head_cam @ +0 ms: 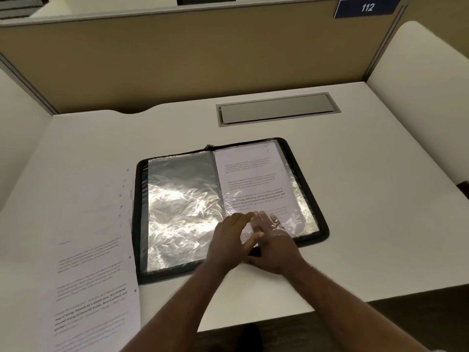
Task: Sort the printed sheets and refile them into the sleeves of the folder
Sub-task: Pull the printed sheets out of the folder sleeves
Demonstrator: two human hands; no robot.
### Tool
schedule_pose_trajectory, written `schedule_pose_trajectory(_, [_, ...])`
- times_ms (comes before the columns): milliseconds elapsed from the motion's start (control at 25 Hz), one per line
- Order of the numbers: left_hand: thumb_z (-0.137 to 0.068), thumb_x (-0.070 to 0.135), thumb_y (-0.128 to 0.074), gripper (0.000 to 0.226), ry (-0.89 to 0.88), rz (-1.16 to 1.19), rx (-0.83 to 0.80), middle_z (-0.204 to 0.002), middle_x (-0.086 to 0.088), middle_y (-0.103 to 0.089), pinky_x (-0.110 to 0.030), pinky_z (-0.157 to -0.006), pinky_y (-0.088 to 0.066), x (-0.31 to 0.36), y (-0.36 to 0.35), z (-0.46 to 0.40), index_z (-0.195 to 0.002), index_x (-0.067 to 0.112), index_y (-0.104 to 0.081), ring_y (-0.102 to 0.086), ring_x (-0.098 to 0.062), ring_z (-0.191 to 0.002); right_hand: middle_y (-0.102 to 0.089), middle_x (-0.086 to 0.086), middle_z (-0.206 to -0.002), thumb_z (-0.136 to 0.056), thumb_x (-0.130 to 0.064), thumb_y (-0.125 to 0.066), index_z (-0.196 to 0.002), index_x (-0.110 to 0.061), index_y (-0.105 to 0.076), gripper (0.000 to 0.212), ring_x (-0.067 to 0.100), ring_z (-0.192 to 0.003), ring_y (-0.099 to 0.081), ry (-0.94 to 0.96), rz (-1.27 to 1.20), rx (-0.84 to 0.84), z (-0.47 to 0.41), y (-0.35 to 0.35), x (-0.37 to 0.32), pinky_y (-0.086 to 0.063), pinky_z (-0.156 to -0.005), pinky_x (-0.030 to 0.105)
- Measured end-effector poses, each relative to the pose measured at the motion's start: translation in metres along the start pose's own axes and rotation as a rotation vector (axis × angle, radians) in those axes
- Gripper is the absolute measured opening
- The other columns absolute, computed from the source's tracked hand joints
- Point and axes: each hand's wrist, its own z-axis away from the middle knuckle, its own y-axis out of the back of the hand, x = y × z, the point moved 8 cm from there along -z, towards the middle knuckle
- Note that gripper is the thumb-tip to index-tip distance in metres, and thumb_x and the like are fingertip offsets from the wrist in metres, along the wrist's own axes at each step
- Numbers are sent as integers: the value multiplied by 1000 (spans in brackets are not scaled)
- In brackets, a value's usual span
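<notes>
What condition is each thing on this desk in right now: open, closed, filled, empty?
Zip folder: open, lying flat.
Left sleeve: empty, crinkled.
Right sleeve: holds a printed sheet.
Loose sheets: fanned out left of the folder, unfiled.
Desk cable hatch: lid closed.
Left hand: fingers straight, on the right sleeve.
Right hand: flat, at the sleeve's bottom edge.

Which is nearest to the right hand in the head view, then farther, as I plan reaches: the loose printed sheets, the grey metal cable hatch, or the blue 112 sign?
From the right hand:
1. Loose printed sheets, left on the desk.
2. Grey metal cable hatch, beyond the folder.
3. Blue 112 sign, top right on the partition.
</notes>
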Motion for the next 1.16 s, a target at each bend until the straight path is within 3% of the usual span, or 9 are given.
schedule_pose_trajectory(80, [-88, 53, -59, 48, 52, 17, 23, -115, 10, -63, -35, -89, -50, -6, 3, 6, -128, 27, -57, -60, -11, -102, -28, 8, -156, -75, -80, -38, -149, -9, -33, 102, 22, -146, -24, -11, 23, -22, 6, -6, 1, -7, -118, 39])
schedule_pose_trajectory(200, [-90, 51, -59, 43, 98, 73, 82, -110, 12, -64, -33, -87, -51, -12, 11, 17, -124, 26, -60, -61, -7, -96, -62, 11, -130, -81, -62, -54, -126, -7, -62, 72, 24, -121, -59, 64, 126, 115, 18, -2, -7, -33, -105, 39])
schedule_pose_trajectory(280, [-89, 43, -65, 36, 167, 117, 122, -104, 13, -64, -27, -82, -50, -17, 17, 28, -120, 23, -62, -60, -4, -91, -66, 13, -122, -70, -39, -82, -121, -5, -65, 63, 25, -113, -64, 185, 170, 270, 29, 1, -12, -45, -98, 39])
schedule_pose_trajectory(400, [-91, 34, -66, 15, 343, 148, 162, -88, 13, -62, -22, -67, -47, -31, 20, 51, -102, 24, -65, -57, -1, -75, -69, 12, -117, -60, -18, -88, -117, -7, -68, 62, 25, -106, -67, 226, 210, 336, 36, 9, -12, -53, -90, 39])
schedule_pose_trajectory(520, [-93, 30, -64, 16, 558, 190, 151, -65, 8, -58, -23, -56, -39, -46, 14, 81, -80, 21, -58, -53, -3, -57, -70, 12, -114, -58, -21, -89, -115, -7, -70, 62, 25, -102, -69, 271, 247, 377, 49, 15, -17, -54, -87, 37])
schedule_pose_trajectory(600, [-92, 32, -65, 21, 647, 266, 109, -62, 3, -62, -30, -53, -48, -49, 6, 97, -78, 18, -55, -60, -7, -54, -70, 12, -115, -60, -22, -89, -115, -7, -69, 60, 25, -103, -68, 272, 251, 387, 63, 13, -21, -54, -88, 37])
schedule_pose_trajectory(880, [-86, 39, -71, 33, 822, 530, 95, -85, -2, -66, -41, -70, -59, -32, -13, 122, -98, 16, -50, -68, -18, -75, -69, 7, -118, -67, -33, -85, -119, -12, -67, 58, 21, -106, -67, 215, 237, 348, 123, 11, -39, -55, -86, 38])
schedule_pose_trajectory(1000, [-86, 31, -74, 44, 899, 706, 49, -101, 0, -65, -29, -64, -56, -18, -23, 141, -117, 18, -45, -67, -16, -88, -68, 6, -120, -85, -43, -57, -122, -15, -65, 47, 21, -108, -66, 218, 240, 380, 154, 20, -56, -54, -88, 38])
schedule_pose_trajectory(1160, [-84, 15, -76, 44, 897, 840, 38, -111, -6, -68, -35, -71, -61, -4, -28, 170, -120, 12, -52, -70, -20, -91, -60, 5, -132, -85, -73, -39, -131, -16, -58, 75, 23, -122, -57, 104, 129, 326, 186, 33, -60, -44, -103, 45])
